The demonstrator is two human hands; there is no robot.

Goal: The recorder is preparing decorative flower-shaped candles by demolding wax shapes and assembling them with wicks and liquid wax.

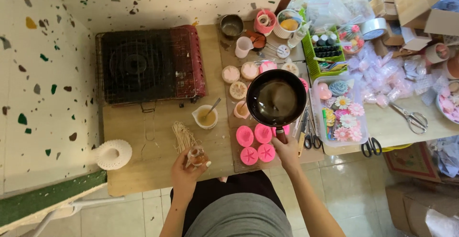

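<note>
A small pan [276, 98] of liquid, gripped by the right hand [287, 152], is best kept level above the pink moulds [256, 142] while a small bottle [196, 156] is held in the left hand [185, 170].

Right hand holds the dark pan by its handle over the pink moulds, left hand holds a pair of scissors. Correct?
Not quite. The head view shows the left hand holding a small glass bottle, not scissors. The right hand does hold the dark pan by its handle over the pink moulds.

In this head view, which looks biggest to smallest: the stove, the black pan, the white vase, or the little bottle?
1. Stove
2. Pan, held by the right hand, raised, so nearness may enlarge it
3. Vase
4. Bottle, in the left hand
</note>
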